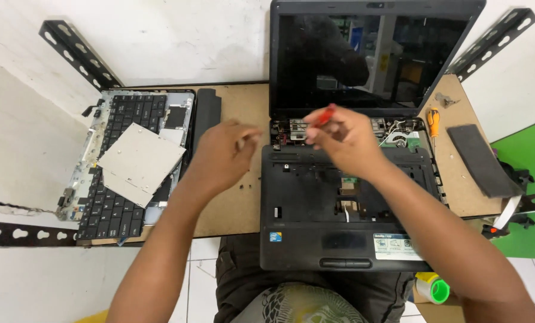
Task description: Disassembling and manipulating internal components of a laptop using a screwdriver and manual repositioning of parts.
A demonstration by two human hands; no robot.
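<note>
A black laptop [315, 233] lies open on the wooden shelf [237, 203], its keyboard removed and its dark screen [363, 60] upright at the back. My right hand [348, 140] grips a red-handled screwdriver [324, 113] over the exposed hinge area at the laptop's back left. My left hand [222, 155] hovers just left of the laptop, fingers curled, pinching what looks like a small screw; it is blurred.
At the left lie a removed keyboard [115, 203], a silver optical drive [137, 162] on top of it, and a black battery [206, 113]. An orange screwdriver [434, 121] and a dark panel [482, 160] sit on the right. Tiny screws [246, 182] dot the wood.
</note>
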